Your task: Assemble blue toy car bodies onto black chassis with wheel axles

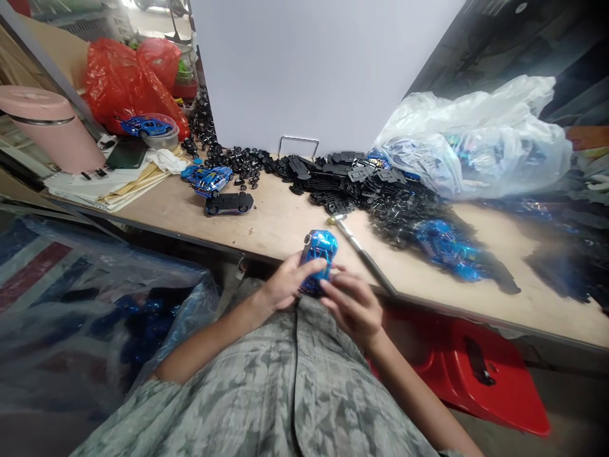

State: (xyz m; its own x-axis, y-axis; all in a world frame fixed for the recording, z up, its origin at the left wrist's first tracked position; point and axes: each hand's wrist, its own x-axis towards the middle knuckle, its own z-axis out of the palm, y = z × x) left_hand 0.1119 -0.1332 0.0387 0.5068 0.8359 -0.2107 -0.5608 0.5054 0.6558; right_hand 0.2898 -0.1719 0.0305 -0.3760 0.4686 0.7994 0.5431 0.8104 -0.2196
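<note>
A shiny blue toy car (320, 243) is held over the table's front edge, close to my body. My left hand (287, 280) is closed around its left side, the thumb lying across the top. On the car's other side my right hand (354, 301) has its bent fingers against the near right end; motion blurs them a little. Just beyond the hands a hammer (361, 251) lies aslant on the wooden table (276, 222). To the left, blue toy cars (209, 179) sit beside an overturned car (229, 203) showing its black underside.
Black car bases (333, 181) and wheel sets (242, 158) are heaped along the back. White plastic bags (476, 139) stand at right, near loose blue car bodies (447, 247). A pink flask (52, 130) stands at left. Below are a plastic-lined container (190, 304) and a red stool (504, 374).
</note>
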